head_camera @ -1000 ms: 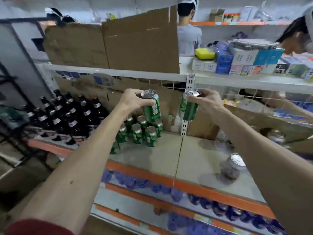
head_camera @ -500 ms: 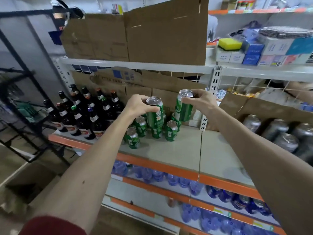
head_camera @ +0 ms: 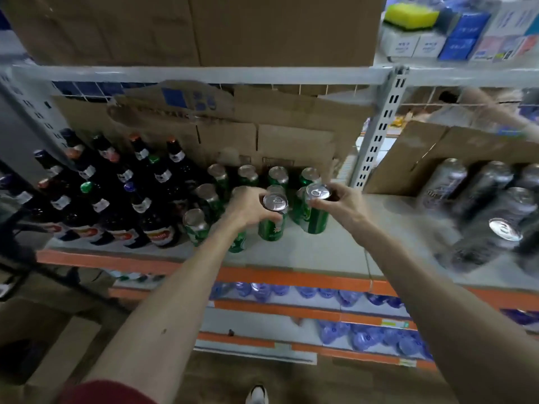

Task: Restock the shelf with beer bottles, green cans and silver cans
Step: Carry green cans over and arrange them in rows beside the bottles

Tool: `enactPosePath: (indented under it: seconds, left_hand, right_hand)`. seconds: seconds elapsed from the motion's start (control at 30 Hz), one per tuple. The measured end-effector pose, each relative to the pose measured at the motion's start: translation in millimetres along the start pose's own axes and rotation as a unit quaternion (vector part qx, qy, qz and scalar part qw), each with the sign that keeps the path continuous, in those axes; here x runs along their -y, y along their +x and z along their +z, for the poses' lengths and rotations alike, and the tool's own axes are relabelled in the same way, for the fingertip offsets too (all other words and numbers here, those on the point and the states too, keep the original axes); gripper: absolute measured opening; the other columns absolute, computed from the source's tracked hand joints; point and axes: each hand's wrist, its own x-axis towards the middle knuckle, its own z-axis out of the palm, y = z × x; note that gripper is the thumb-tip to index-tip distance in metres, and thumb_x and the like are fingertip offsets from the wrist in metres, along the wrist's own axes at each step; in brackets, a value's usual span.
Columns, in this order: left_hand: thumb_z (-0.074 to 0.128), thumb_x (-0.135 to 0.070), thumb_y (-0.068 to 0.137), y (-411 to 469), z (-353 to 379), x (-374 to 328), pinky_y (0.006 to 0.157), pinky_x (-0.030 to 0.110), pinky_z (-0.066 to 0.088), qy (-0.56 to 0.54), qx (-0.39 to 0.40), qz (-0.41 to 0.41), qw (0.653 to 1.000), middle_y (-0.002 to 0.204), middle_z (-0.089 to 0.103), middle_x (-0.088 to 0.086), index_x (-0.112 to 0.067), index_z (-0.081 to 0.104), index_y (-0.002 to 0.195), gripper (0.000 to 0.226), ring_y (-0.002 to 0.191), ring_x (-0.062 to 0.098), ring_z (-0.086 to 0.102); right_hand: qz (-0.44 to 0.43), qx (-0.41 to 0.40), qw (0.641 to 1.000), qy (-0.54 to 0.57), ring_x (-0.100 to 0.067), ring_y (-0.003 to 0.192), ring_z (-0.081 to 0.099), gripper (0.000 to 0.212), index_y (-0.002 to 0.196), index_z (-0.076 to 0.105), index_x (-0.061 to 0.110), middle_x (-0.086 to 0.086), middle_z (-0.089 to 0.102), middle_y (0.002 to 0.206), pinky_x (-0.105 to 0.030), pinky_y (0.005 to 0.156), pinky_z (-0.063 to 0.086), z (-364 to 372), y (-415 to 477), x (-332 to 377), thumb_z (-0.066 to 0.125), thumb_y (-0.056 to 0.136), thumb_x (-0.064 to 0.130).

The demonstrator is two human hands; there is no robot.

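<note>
My left hand (head_camera: pixel 248 206) grips a green can (head_camera: pixel 272 225) by its upper part, its base on or just above the grey shelf (head_camera: pixel 326 252). Beside it, my right hand (head_camera: pixel 342 204) holds a second green can (head_camera: pixel 316 218) by the rim, at the right end of the group. Several more green cans (head_camera: pixel 248 176) stand behind and to the left. Dark beer bottles (head_camera: pixel 122 196) fill the shelf's left part. Blurred silver cans (head_camera: pixel 495 205) stand at the right.
A white slotted upright (head_camera: pixel 379 132) rises behind my right hand. Cardboard sheets (head_camera: pixel 262 135) line the back of the shelf, and cardboard boxes sit on the shelf above. Blue water bottles (head_camera: pixel 335 295) fill the lower shelves. A cardboard box stands on the floor at bottom left.
Both hands have lowered their green cans from in front of the cardboard down to the shelf beside the standing cans. The camera has tilted downward and closer.
</note>
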Motion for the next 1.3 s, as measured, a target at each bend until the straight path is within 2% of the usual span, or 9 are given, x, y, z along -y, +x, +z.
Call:
enactPosePath:
  seconds: [0.1,0.23,0.33,0.47,0.6,0.83,0.97,1.17,1.3]
  left_hand:
    - [0.083,-0.052,0.054,8.2,19.8,21.0,0.078,0.038,0.056,0.043,0.022,0.005,0.999,0.092,0.074,-0.006,-0.028,0.072,0.097,0.051,0.088,0.018,0.067]
    - [0.08,-0.053,0.063,17.1,29.6,34.3,0.091,0.041,0.049,0.094,0.026,0.042,0.994,0.107,0.074,0.001,-0.032,0.07,0.11,0.053,0.104,0.026,0.065]
    - [0.079,-0.058,0.063,26.2,31.0,42.5,0.09,0.039,0.05,0.076,0.008,0.046,0.996,0.107,0.074,-0.002,-0.034,0.068,0.113,0.057,0.104,0.024,0.065]
    - [0.082,-0.057,0.062,26.1,37.3,52.4,0.092,0.034,0.05,0.068,0.02,0.049,0.996,0.107,0.074,-0.007,-0.035,0.067,0.115,0.059,0.104,0.018,0.066]
    - [0.085,-0.054,0.061,26.6,35.2,59.2,0.094,0.038,0.049,0.063,0.041,0.042,0.996,0.112,0.072,-0.004,-0.031,0.063,0.12,0.067,0.108,0.02,0.065]
    - [0.086,-0.051,0.064,29.7,31.4,56.4,0.098,0.043,0.047,0.121,0.093,0.056,0.987,0.121,0.068,0.002,-0.023,0.053,0.131,0.079,0.114,0.026,0.061]
    - [0.087,-0.043,0.065,31.9,22.9,58.6,0.098,0.042,0.048,0.108,0.102,0.061,0.987,0.128,0.065,0.0,-0.025,0.053,0.135,0.08,0.118,0.023,0.06]
    - [0.087,-0.032,0.069,34.9,20.7,61.7,0.094,0.044,0.051,0.088,0.113,0.059,0.988,0.12,0.068,0.0,-0.025,0.059,0.129,0.067,0.111,0.02,0.063]
    - [0.086,-0.042,0.067,36.5,18.6,58.2,0.097,0.043,0.05,0.095,0.127,0.062,0.985,0.126,0.065,-0.001,-0.024,0.055,0.134,0.076,0.115,0.02,0.061]
  right_hand:
    - [0.019,-0.003,1.0,0.004,-0.009,0.083,0.067,0.036,0.103,0.072,0.016,0.004,0.073,0.091,-0.019,0.07,0.052,31.0,-5.5,-29.8,0.085,0.072,0.028]
    - [0.044,-0.013,0.999,-0.018,-0.012,0.088,0.07,0.043,0.109,0.07,0.017,0.002,0.074,0.094,-0.037,0.081,0.057,53.0,-6.1,-50.9,0.083,0.071,0.03]
    - [0.042,-0.017,0.999,-0.009,-0.01,0.09,0.069,0.045,0.113,0.068,0.016,0.002,0.073,0.098,-0.031,0.082,0.058,60.9,-1.9,-51.1,0.084,0.072,0.028]
    - [0.034,-0.023,0.999,0.006,-0.002,0.08,0.064,0.035,0.106,0.066,0.017,0.004,0.07,0.091,-0.01,0.068,0.05,63.8,-2.5,-51.2,0.083,0.076,0.02]
    - [0.028,-0.018,0.999,-0.004,-0.003,0.085,0.064,0.041,0.112,0.065,0.016,0.003,0.069,0.096,-0.008,0.068,0.049,59.9,-6.2,-52.8,0.083,0.076,0.022]
    - [0.02,0.045,0.995,-0.09,-0.017,0.103,0.059,0.059,0.126,0.056,0.015,-0.001,0.064,0.112,-0.028,0.087,0.049,54.0,-3.4,-57.2,0.083,0.074,0.019]
    - [-0.012,0.106,0.982,-0.153,-0.024,0.12,0.054,0.071,0.14,0.047,0.015,-0.006,0.058,0.133,-0.028,0.089,0.042,43.8,7.6,-55.1,0.076,0.076,0.006]
    - [0.013,0.052,0.969,-0.239,-0.025,0.091,0.058,0.057,0.114,0.054,0.01,-0.006,0.061,0.105,-0.034,0.072,0.047,48.9,6.4,-55.8,0.084,0.071,0.033]
    - [-0.001,0.093,0.972,-0.217,-0.028,0.111,0.055,0.071,0.132,0.048,0.013,-0.011,0.057,0.125,-0.033,0.087,0.046,46.8,2.4,-54.6,0.082,0.072,0.025]
